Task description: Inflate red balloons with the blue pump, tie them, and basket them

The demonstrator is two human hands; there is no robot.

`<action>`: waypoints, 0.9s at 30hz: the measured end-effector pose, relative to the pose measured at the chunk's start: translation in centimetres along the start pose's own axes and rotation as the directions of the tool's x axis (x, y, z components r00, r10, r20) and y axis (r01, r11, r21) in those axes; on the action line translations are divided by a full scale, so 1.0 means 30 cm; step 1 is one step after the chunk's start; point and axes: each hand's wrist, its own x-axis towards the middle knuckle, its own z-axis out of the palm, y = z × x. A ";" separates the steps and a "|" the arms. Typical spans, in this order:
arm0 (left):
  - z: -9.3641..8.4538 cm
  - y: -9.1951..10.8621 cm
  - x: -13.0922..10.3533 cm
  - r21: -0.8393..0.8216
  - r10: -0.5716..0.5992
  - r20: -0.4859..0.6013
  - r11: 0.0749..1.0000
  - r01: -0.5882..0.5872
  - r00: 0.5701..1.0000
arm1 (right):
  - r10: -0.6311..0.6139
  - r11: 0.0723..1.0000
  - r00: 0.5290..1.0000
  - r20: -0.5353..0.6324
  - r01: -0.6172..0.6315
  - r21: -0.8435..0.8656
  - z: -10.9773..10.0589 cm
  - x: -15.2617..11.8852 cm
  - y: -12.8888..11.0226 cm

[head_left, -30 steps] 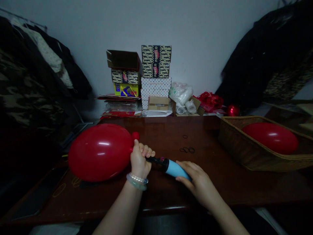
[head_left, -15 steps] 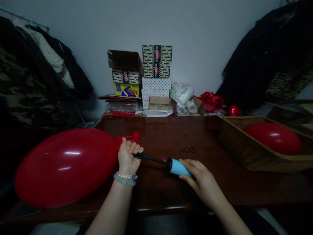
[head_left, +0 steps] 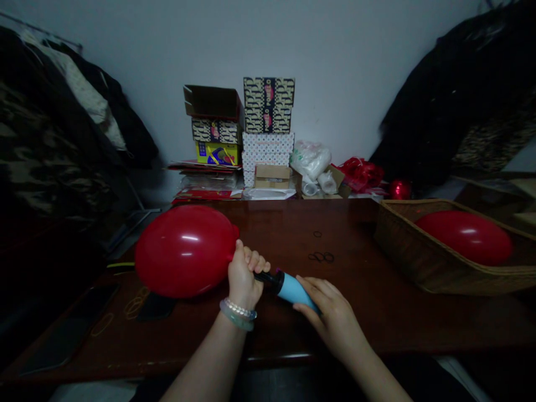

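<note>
A large red balloon (head_left: 186, 251) lies over the left part of the dark table, its neck reaching my left hand (head_left: 247, 273). That hand is closed round the balloon's neck and the black end of a hand pump. My right hand (head_left: 329, 312) grips the blue barrel of the pump (head_left: 295, 291), which tilts down to the right. Only a short piece of black shaft shows between the two hands. Whatever red part lies behind my left fist is mostly hidden.
Black rings (head_left: 321, 257) lie mid-table. A wicker basket (head_left: 439, 279) at right holds another red balloon (head_left: 464, 235). Yellowish bands (head_left: 136, 304) and dark flat objects (head_left: 81, 318) lie at left. Stacked boxes (head_left: 268, 151) and plastic bags (head_left: 312, 162) stand behind.
My left hand has moved right towards the blue barrel, shortening the visible shaft. The balloon has shifted right and shows smaller, uncovering the bands and dark objects on the left.
</note>
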 end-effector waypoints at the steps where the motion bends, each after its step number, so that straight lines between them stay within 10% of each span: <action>1: 0.001 0.005 0.001 0.002 0.010 0.003 1.000 -0.010 1.000 | 0.001 1.000 1.000 0.006 -0.001 0.001 -0.002 0.002 0.002; 15: -0.050 0.170 0.051 -0.075 0.119 0.008 0.990 -0.118 0.993 | 0.063 0.998 0.992 0.109 -0.062 -0.016 -0.106 0.010 0.070; 27: -0.053 0.118 0.042 -0.074 0.077 0.014 0.994 -0.076 0.997 | 0.054 0.998 0.993 0.107 -0.056 0.014 -0.101 0.014 0.057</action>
